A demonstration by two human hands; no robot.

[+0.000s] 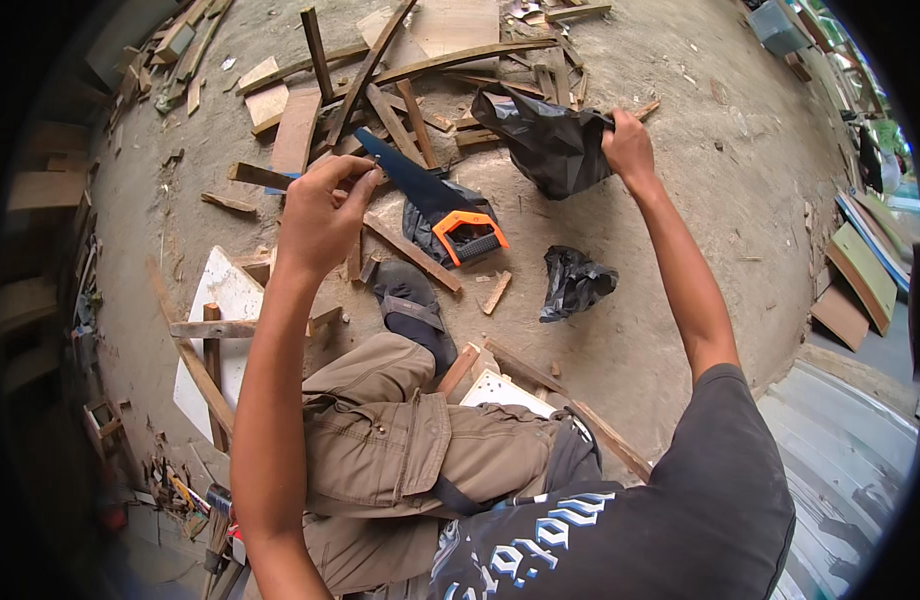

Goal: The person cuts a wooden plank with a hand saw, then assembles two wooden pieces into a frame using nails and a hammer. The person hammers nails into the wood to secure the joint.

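Note:
My right hand (628, 148) is stretched out ahead and grips the edge of a black plastic bag (542, 140), which hangs open above the ground. My left hand (318, 218) is raised with thumb and fingers pinched together. It sits in front of the dark blade of a handsaw (412, 182); whether anything small is between the fingers is not clear. The saw lies on the dirt over scrap wood, its orange and black handle (469, 236) toward me. A second crumpled black bag (576, 282) lies on the ground to the right of the saw.
Scrap wooden strips and boards (380, 80) lie piled ahead. My sandalled foot (416, 312) and bent knee are below the saw. A white board (220, 300) lies at left, painted boards (860, 270) at right, corrugated sheet (840, 450) at lower right.

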